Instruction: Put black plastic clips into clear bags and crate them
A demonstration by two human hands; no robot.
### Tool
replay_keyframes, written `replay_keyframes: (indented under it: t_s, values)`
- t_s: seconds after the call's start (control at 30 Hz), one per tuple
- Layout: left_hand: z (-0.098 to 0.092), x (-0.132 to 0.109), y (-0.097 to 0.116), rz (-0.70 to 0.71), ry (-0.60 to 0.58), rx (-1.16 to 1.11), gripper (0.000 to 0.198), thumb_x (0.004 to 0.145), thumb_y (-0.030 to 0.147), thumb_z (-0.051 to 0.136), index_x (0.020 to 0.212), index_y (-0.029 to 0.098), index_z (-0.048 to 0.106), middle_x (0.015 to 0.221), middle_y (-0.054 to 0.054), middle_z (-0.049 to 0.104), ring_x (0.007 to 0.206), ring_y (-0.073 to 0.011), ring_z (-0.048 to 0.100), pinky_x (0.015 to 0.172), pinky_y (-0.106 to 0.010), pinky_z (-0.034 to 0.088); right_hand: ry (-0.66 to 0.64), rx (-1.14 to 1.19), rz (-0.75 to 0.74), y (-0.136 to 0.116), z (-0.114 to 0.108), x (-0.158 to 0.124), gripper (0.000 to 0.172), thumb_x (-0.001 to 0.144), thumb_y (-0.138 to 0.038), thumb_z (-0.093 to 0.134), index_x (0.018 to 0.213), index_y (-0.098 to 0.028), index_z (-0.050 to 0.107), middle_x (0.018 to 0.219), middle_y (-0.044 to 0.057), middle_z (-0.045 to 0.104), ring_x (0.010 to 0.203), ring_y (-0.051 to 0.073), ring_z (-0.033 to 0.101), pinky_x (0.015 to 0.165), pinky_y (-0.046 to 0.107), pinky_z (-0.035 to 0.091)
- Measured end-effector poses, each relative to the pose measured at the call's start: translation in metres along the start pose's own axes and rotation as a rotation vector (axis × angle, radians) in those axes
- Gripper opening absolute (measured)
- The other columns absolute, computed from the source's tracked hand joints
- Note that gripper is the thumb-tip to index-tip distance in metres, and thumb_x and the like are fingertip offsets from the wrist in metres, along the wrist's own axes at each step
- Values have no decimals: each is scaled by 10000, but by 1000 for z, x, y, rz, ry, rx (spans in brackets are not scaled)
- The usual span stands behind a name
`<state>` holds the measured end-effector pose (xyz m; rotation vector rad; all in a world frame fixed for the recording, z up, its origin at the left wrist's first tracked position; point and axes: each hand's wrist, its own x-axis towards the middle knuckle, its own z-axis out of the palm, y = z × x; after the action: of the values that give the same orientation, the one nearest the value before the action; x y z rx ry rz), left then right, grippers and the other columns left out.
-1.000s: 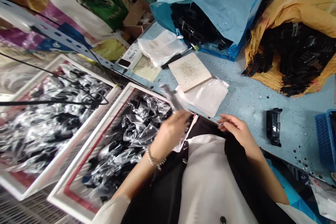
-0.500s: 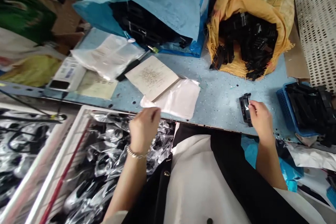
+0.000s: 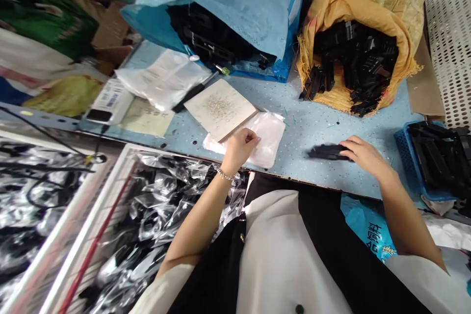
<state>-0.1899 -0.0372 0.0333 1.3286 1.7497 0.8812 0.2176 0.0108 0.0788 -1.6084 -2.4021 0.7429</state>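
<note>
My right hand (image 3: 362, 153) is closed on a black plastic part (image 3: 324, 151), blurred by motion, just above the blue speckled table (image 3: 312, 122). My left hand (image 3: 240, 146) rests with curled fingers on a stack of clear plastic bags (image 3: 270, 132) near the table's front edge, pinching the top bag. A pale square board (image 3: 220, 108) with a heap of tiny bits lies partly over that stack.
A blue sack (image 3: 228, 5) and a tan sack (image 3: 362, 34) of black parts stand at the back. A blue basket (image 3: 430, 157) of parts sits at the right. White crates (image 3: 121, 216) of bagged parts stand at the left. Papers and a pen lie by the board.
My left hand left the crate and came onto the bag stack. My right hand reached the black part on the table, took hold of it and is sliding it left.
</note>
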Motion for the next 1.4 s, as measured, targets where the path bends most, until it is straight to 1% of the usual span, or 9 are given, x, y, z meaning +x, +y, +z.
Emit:
replay_keyframes:
  t_s: [0.13,0.3,0.43,0.63,0.83,0.97,1.07,1.17,1.4]
  values:
    - [8,-4,0,67,127,-21,64,837,218,601,884,204,559,797,-8,689,744,-169,659,703,-300,506,-29,508,161,-37,29,3,219,848,-410,666,927,-217,735,810,32,642,691,182,589,639,310,478]
    - [9,-3,-2,280,96,150,226,861,97,446,906,185,649,996,-77,750,976,-209,710,901,-369,569,-313,1429,433,-102,103,7,212,687,-351,801,746,-196,669,607,-28,569,493,102,464,454,228,374]
    - [2,-2,-9,434,73,346,401,924,118,414,1241,141,658,1334,-146,661,1249,-258,630,1095,-427,515,-507,1774,584,-126,146,13,159,696,-212,768,693,-175,614,587,-16,577,433,52,345,355,164,256]
    - [1,-36,7,658,53,362,552,985,76,333,1525,159,417,1489,-165,538,1398,-239,520,1166,-411,471,-678,1856,570,-131,148,23,114,834,-228,698,876,-144,633,755,50,677,440,36,328,325,133,257]
    - [25,-82,32,909,-156,240,674,1001,49,320,1626,238,153,1524,-149,510,1387,-205,533,1116,-368,522,-251,1579,521,-144,137,30,193,835,-238,683,709,-201,542,543,-68,461,458,65,387,410,162,371]
    - [33,-92,28,873,-94,275,610,1012,124,384,1596,200,223,1488,-163,540,1368,-224,551,1117,-400,525,27,903,183,-157,117,18,158,827,-363,686,886,-218,665,821,19,672,748,179,629,649,283,555]
    - [23,-98,25,776,2,379,474,1019,135,384,1490,185,418,1390,-136,624,1279,-204,614,1105,-381,527,-19,728,-4,-167,106,15,365,840,-402,700,1176,-262,673,1141,57,710,1014,238,672,878,374,574]
    - [-11,-94,12,506,193,470,408,1000,104,385,1375,137,541,1340,-154,641,1287,-222,596,1113,-385,502,-199,797,-21,-173,109,23,397,878,-418,698,1247,-275,663,1169,56,721,934,212,708,862,385,590]
    - [-145,-112,-112,-734,563,351,264,884,45,562,1116,67,687,1227,-246,661,1216,-352,621,1043,-469,488,-133,670,-6,-150,145,47,342,870,-454,695,1110,-213,729,1018,71,759,830,186,706,838,383,586]
